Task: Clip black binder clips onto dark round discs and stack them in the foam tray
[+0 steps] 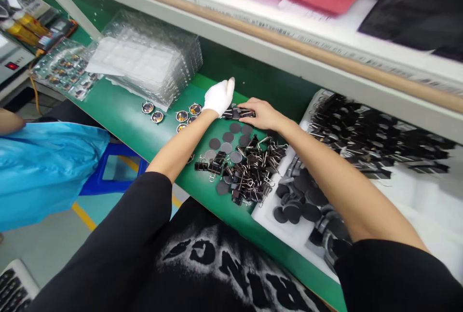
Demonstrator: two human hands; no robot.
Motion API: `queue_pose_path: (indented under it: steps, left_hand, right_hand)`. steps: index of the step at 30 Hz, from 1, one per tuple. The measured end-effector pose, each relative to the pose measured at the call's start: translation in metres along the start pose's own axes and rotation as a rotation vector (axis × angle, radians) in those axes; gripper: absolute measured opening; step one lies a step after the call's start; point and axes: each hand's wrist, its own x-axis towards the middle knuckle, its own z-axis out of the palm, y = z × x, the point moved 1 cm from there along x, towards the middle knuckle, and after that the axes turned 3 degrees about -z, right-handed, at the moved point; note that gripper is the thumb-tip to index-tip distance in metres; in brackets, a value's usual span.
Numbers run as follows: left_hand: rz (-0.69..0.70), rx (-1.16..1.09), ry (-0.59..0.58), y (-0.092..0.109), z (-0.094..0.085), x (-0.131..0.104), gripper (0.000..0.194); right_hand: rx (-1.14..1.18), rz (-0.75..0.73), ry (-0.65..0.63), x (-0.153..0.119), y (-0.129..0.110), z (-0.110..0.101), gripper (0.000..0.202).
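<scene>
My left hand (217, 98), in a white glove, is closed at the left end of a short row of black binder clips (237, 113) with a dark round piece between them. My bare right hand (263, 114) grips the right-hand clip of this row. The undersides of the left fingers are hidden. Just below my hands lie several loose dark grey discs (228, 137) and a heap of black binder clips (255, 169) with silver wire handles. Left of my glove sit several small round metal-rimmed parts (182, 116) with orange and black inside.
A stack of clear plastic trays (181, 68) stands at the back left. At right, a white foam tray (265, 210) holds black discs (300, 196) and rows of clipped pieces (361, 128). A shelf edge (253, 47) crosses above. A person's blue garment (47, 172) shows at left.
</scene>
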Motion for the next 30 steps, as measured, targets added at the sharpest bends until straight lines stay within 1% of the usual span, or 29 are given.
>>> queue_pose_path:
  steps: [2,4,5,7,8,10,11,12,13,14,16,17,18,20,22,23,25,27,29,30]
  left_hand:
    - [0.023,-0.151,-0.02,0.007,-0.022,-0.01,0.061]
    - [0.134,-0.251,-0.036,0.013,-0.045,-0.027,0.058]
    - [0.205,-0.256,-0.043,0.015,-0.056,-0.037,0.056]
    - [0.336,-0.176,-0.072,0.021,-0.071,-0.058,0.051]
    - [0.37,-0.123,-0.087,0.025,-0.076,-0.067,0.051]
    - [0.362,-0.047,-0.105,0.033,-0.081,-0.083,0.055]
    - [0.336,-0.036,-0.106,0.039,-0.081,-0.089,0.058]
    - [0.31,-0.038,-0.108,0.046,-0.081,-0.095,0.061]
    - [0.294,-0.045,-0.113,0.053,-0.081,-0.102,0.062]
    - [0.29,-0.056,-0.125,0.061,-0.08,-0.108,0.063]
    - [0.331,-0.091,-0.178,0.076,-0.082,-0.123,0.062]
    - [0.37,-0.118,-0.206,0.082,-0.084,-0.131,0.059]
    - [0.413,-0.156,-0.232,0.086,-0.087,-0.139,0.055]
    - [0.479,-0.245,-0.266,0.088,-0.095,-0.155,0.044]
    - [0.486,-0.308,-0.283,0.081,-0.101,-0.169,0.041]
    - [0.471,-0.321,-0.293,0.075,-0.104,-0.174,0.041]
    - [0.419,-0.325,-0.307,0.063,-0.106,-0.184,0.042]
    - [0.358,-0.334,-0.316,0.052,-0.106,-0.191,0.042]
    - [0.318,-0.345,-0.321,0.046,-0.104,-0.196,0.043]
    - [0.312,-0.346,-0.323,0.044,-0.103,-0.198,0.043]
  right_hand:
    - [0.148,0.092,-0.007,-0.005,-0.006,-0.01,0.043]
    - [0.403,0.183,-0.056,-0.016,-0.012,-0.021,0.039]
    - [0.554,0.225,-0.09,-0.024,-0.016,-0.027,0.039]
    - [0.824,0.298,-0.159,-0.041,-0.026,-0.035,0.042]
    - [0.916,0.329,-0.187,-0.051,-0.031,-0.038,0.045]
    - [1.002,0.369,-0.219,-0.069,-0.045,-0.039,0.054]
    - [1.005,0.382,-0.211,-0.079,-0.052,-0.038,0.059]
    - [0.987,0.387,-0.177,-0.088,-0.06,-0.036,0.06]
    - [0.949,0.379,-0.11,-0.098,-0.069,-0.034,0.057]
    - [0.889,0.354,-0.016,-0.108,-0.077,-0.032,0.052]
    - [0.681,0.28,0.197,-0.132,-0.094,-0.031,0.039]
    - [0.557,0.248,0.283,-0.145,-0.101,-0.031,0.033]
    - [0.444,0.227,0.342,-0.159,-0.106,-0.033,0.028]
    - [0.283,0.234,0.401,-0.194,-0.107,-0.041,0.022]
    - [0.193,0.294,0.45,-0.234,-0.094,-0.055,0.021]
    - [0.144,0.34,0.497,-0.257,-0.081,-0.063,0.022]
    - [0.007,0.419,0.591,-0.301,-0.045,-0.08,0.024]
    - [-0.176,0.524,0.697,-0.34,-0.002,-0.095,0.027]
    - [-0.357,0.657,0.716,-0.368,0.038,-0.106,0.029]
    - [-0.393,0.693,0.719,-0.377,0.055,-0.108,0.029]
